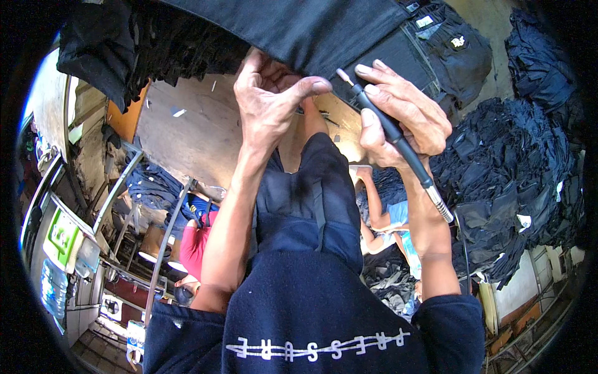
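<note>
My right hand grips a slim black rotary-tool handpiece like a pen, with a small pinkish grinding bit at its upper end. A metal spring sleeve joins its lower end to a cord. The bit is close to a dark denim garment, spread across the top; I cannot tell whether they touch. My left hand is at the garment's lower edge, palm up. Its thumb stretches toward the bit and its other fingers curl loosely, their tips partly hidden near the cloth.
A black garment pile is at the upper left, and a large heap of dark garments fills the right. Below my hands is a brown floor with scraps. A person in a red top sits left; another person's legs show right.
</note>
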Demonstrator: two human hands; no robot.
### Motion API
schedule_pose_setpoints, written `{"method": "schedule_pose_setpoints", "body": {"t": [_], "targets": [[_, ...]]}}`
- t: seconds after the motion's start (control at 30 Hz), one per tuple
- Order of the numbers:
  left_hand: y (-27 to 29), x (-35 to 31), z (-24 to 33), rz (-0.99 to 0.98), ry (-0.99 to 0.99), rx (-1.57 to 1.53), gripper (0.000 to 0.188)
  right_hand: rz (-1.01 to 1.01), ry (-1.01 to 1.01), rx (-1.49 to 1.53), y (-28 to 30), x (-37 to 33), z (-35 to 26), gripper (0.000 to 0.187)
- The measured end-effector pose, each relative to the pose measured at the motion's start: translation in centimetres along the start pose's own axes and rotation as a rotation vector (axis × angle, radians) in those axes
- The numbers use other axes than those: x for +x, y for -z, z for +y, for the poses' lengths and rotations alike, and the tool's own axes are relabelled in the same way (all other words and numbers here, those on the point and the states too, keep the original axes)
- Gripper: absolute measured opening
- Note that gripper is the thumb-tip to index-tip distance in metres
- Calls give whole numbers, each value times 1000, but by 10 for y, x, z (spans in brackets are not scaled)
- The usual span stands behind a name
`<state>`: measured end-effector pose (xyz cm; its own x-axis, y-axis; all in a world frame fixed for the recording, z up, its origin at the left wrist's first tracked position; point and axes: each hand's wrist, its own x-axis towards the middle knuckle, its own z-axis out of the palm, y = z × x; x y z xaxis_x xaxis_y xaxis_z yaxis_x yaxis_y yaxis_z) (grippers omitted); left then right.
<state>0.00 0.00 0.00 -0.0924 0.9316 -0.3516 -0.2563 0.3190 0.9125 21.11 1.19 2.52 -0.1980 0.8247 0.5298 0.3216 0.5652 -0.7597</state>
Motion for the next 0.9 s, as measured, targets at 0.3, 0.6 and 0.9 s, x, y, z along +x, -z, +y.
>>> {"method": "schedule_pose_setpoints", "body": {"t": [0.3,0.6,0.9], "targets": [[-6,-5,14,23,66,69,64,31,-104,-51,14,-1,2,25],[-4,-6,8,17,63,-39,73,-42,-33,49,18,11,15,23],[1,-1,3,-10,44,-52,77,-1,-44,25,12,15,16,24]]}}
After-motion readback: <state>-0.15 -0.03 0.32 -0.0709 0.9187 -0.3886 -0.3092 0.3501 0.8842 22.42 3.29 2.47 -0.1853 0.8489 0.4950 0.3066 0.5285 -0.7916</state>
